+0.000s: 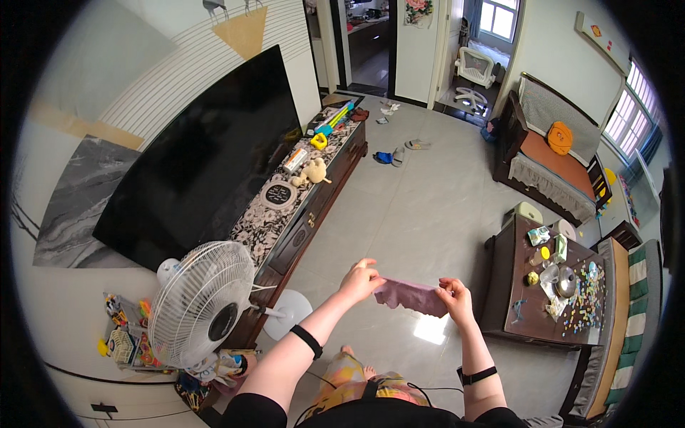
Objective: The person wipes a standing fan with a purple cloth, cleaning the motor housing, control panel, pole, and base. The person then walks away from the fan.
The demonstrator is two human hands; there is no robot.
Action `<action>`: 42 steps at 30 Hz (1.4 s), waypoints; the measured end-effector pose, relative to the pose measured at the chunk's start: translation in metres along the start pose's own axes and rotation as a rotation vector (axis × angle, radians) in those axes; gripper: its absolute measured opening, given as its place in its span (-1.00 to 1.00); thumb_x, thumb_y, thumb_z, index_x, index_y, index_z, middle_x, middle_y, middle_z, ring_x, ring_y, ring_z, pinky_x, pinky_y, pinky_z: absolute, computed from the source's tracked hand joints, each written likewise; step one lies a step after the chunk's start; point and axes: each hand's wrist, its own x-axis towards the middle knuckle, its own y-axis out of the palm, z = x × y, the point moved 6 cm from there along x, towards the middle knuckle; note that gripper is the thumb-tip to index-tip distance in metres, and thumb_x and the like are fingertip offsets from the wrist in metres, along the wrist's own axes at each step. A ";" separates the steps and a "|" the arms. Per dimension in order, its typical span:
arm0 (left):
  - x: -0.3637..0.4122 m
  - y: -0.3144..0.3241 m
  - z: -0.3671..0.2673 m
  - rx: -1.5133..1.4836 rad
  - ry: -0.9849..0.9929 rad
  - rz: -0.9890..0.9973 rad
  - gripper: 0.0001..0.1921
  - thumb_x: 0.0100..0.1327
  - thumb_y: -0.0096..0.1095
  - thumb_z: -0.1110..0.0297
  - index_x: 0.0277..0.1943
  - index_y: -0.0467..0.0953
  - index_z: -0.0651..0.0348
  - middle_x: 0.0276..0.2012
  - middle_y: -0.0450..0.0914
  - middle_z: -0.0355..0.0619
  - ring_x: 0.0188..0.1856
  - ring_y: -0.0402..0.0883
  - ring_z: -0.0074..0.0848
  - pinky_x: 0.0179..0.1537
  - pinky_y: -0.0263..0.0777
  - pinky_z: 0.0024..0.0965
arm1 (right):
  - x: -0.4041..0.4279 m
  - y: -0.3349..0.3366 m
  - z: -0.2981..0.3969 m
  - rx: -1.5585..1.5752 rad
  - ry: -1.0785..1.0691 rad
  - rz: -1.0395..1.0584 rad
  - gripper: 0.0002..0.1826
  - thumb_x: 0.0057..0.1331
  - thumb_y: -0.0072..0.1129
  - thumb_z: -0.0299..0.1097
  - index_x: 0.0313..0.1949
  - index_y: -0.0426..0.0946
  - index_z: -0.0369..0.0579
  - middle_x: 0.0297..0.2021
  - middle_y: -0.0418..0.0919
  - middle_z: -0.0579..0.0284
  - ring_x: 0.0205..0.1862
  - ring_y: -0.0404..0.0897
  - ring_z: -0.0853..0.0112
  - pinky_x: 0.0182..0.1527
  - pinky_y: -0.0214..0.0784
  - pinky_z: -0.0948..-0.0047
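A mauve cloth [411,296] with a ragged lower edge is stretched between my two hands in front of my body, above the tiled floor. My left hand [359,280] pinches its left end between thumb and fingers. At the other end, my right hand [456,299] grips the upper corner. The upper edge runs nearly straight from hand to hand, while the lower edge hangs loose. Both arms reach forward, and each wears a black strap.
A standing fan [206,305] is at left beside a long TV cabinet [251,230] carrying a plush toy [313,172]. Slippers [397,156] lie on the floor [374,214] ahead. To the right is a dark wooden table [522,315] with scattered small pieces and a metal lid [566,281].
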 end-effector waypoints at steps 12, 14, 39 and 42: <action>0.253 0.006 0.059 -0.217 -0.248 0.060 -0.66 0.21 0.23 0.12 -0.30 0.59 0.33 -0.45 0.65 0.03 -0.37 0.65 -0.31 -0.29 0.47 -0.24 | 0.182 0.023 -0.003 0.166 0.242 -0.073 -0.71 0.28 0.31 -0.38 -0.35 0.30 -0.11 -0.54 0.49 0.23 -0.64 0.46 0.53 -0.65 0.30 0.50; 0.293 0.004 0.066 -0.211 -0.286 0.100 -0.63 0.22 0.17 0.08 -0.25 0.60 0.29 -0.37 0.67 0.08 -0.27 0.67 -0.18 -0.21 0.49 -0.18 | 0.222 0.029 -0.011 0.316 0.384 -0.082 -0.74 0.32 0.22 -0.45 -0.24 0.24 -0.12 -0.39 0.56 0.07 -0.57 0.57 0.42 -0.63 0.42 0.43; 0.739 0.101 0.073 -0.242 0.022 0.456 -0.72 0.30 0.22 0.27 -0.05 0.63 0.26 0.05 0.59 0.08 0.03 0.63 -0.21 0.07 0.48 -0.29 | 0.740 0.022 -0.106 0.403 0.688 0.120 -0.73 0.41 -0.08 -0.35 0.05 0.45 -0.08 -0.25 0.58 0.24 -0.27 0.59 0.44 -0.29 0.51 0.42; 0.782 0.092 0.110 -0.422 -0.268 0.339 -0.67 0.27 0.26 0.25 0.00 0.54 0.27 0.00 0.60 0.05 0.02 0.61 -0.25 0.03 0.48 -0.28 | 0.801 0.040 -0.109 0.510 0.654 0.186 -0.79 0.42 -0.08 -0.38 -0.02 0.48 -0.07 -0.26 0.59 0.27 -0.25 0.58 0.46 -0.22 0.48 0.43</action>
